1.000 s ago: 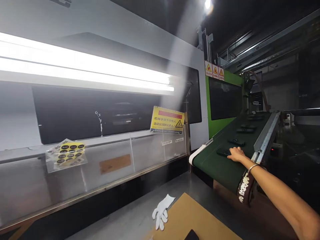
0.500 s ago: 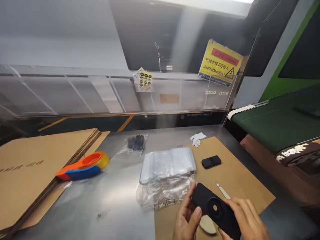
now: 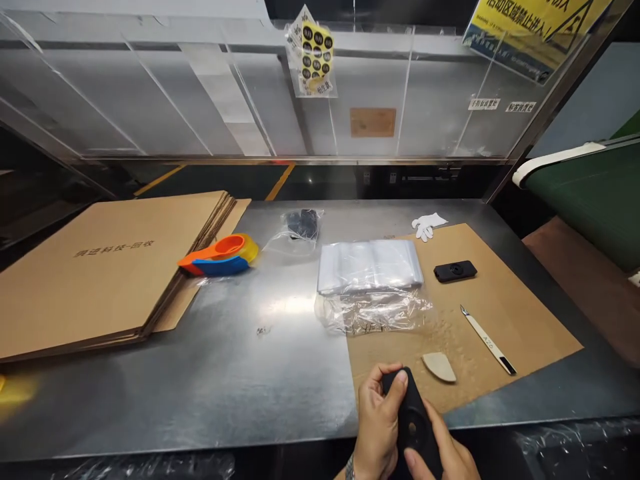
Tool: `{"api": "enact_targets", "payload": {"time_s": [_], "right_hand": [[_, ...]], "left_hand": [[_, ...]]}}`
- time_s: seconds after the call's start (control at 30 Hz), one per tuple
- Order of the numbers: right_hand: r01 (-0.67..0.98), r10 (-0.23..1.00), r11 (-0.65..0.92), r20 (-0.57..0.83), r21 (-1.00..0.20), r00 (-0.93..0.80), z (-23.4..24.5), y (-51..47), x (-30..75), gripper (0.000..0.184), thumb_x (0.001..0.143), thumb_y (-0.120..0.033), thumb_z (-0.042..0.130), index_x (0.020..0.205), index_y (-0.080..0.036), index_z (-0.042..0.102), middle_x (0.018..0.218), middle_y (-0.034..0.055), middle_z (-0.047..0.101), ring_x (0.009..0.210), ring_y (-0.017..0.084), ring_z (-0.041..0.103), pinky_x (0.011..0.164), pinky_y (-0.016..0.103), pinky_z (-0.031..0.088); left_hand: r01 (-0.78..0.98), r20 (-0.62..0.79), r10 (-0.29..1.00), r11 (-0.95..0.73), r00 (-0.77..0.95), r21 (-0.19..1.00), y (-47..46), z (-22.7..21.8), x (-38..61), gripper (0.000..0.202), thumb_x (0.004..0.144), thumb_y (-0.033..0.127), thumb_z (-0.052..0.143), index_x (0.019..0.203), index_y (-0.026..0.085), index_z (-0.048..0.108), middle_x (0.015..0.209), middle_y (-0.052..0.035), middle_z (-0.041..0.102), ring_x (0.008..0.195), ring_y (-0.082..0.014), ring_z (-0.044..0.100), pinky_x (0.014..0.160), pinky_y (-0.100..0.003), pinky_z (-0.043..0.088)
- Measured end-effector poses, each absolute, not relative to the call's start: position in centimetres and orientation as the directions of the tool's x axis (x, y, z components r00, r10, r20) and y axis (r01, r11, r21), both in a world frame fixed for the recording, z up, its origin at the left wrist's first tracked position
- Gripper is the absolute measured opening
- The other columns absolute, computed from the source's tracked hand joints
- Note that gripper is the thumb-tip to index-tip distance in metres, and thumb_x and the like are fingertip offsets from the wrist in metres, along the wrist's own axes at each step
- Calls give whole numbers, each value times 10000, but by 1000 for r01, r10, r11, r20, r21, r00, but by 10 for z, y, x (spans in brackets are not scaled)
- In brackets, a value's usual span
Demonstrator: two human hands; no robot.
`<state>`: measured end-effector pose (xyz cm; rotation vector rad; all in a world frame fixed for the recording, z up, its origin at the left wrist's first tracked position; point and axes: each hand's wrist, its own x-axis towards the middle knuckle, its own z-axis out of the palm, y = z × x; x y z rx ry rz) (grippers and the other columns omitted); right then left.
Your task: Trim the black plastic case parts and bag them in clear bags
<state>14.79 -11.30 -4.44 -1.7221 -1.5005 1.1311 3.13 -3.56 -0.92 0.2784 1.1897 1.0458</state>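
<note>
A black oblong plastic part with a round recess and a small hole is held between both hands near the table's front edge. My left hand grips its upper left side, thumb on the face. My right hand holds the lower right side, its thumb beside the recess. Beyond them, on a brown cardboard sheet, lie a beige wedge-shaped piece, a scalpel-like knife with a pale handle, and a similar black part.
Clear plastic bags lie left of the sheet, with a white glove behind. Farther left are a bagged dark item, an orange and blue tape dispenser and stacked flat cardboard. A green conveyor belt stands at right.
The view has tilted down and shifted left. The black part has turned more upright in my hands and sits closer to the table's front edge. The wedge and knife are now uncovered.
</note>
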Motion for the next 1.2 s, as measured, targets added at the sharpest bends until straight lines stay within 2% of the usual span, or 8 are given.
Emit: {"api": "enact_targets", "payload": {"time_s": [0.1,0.27,0.43,0.53,0.7,0.93,1.1,1.2], "right_hand": [[428,956,-232,-286,-874,-66,-44,-117,144,562,829,-426,530,1308,-155,417,1093,107,639,977,253,614,808,267,532],[365,960,-265,-279,-892,17,-36,-121,139,580,838,-509,495,1293,-155,428,1145,102,610,1035,236,583,855,252,503],[428,977,-156,-202,-890,-63,-33,-125,138,555,827,-395,543,1327,-196,410,1211,80,564,1078,257,546,880,299,495],[408,970,-157,-219,-899,-109,-33,-125,143,564,831,-367,545,1339,-174,392,1207,82,566,1072,247,551,863,273,501],[383,946,-245,-307,-891,-109,-31,-128,151,573,843,-395,541,1334,-137,395,1185,99,579,1062,242,559,831,245,513],[379,942,-246,-313,-892,-125,-29,-132,145,604,854,-400,496,1370,-133,332,1256,103,519,1114,252,522,917,315,468],[333,930,-354,-368,-874,23,-27,-131,146,631,825,-557,474,1292,-132,456,1109,94,629,1067,264,559,900,339,480],[374,920,-363,-393,-853,-2,-23,-130,150,615,831,-528,491,1304,-136,447,1120,99,622,1057,263,566,909,341,474]], "left_hand": [[-483,-619,784,558,41,675,-36,-8,22,241,692,339,703,757,152,565,657,18,545,573,-77,484,532,-187,416],[-474,-585,789,594,187,650,-44,1,8,354,681,274,719,990,166,586,871,-46,595,715,-113,522,612,-207,442],[-475,-571,820,514,28,715,-48,-1,17,221,680,294,720,784,158,581,711,11,556,635,-87,491,567,-181,424],[-462,-574,816,533,62,708,-48,-6,17,207,734,320,666,701,140,572,643,18,531,580,-72,458,527,-171,393],[-474,-563,794,596,228,648,-54,-6,9,322,718,269,688,1005,153,597,896,-58,618,806,-142,538,719,-235,446],[-458,-596,801,552,59,697,-51,-10,23,252,738,355,657,670,130,567,603,23,524,544,-67,437,505,-173,375],[-545,-629,742,635,232,548,-49,-9,12,260,780,328,611,923,115,646,800,-58,636,735,-125,551,680,-215,433],[-543,-638,723,658,264,521,-51,-3,5,294,734,266,661,985,115,629,884,-82,649,787,-147,566,731,-243,437]]}}
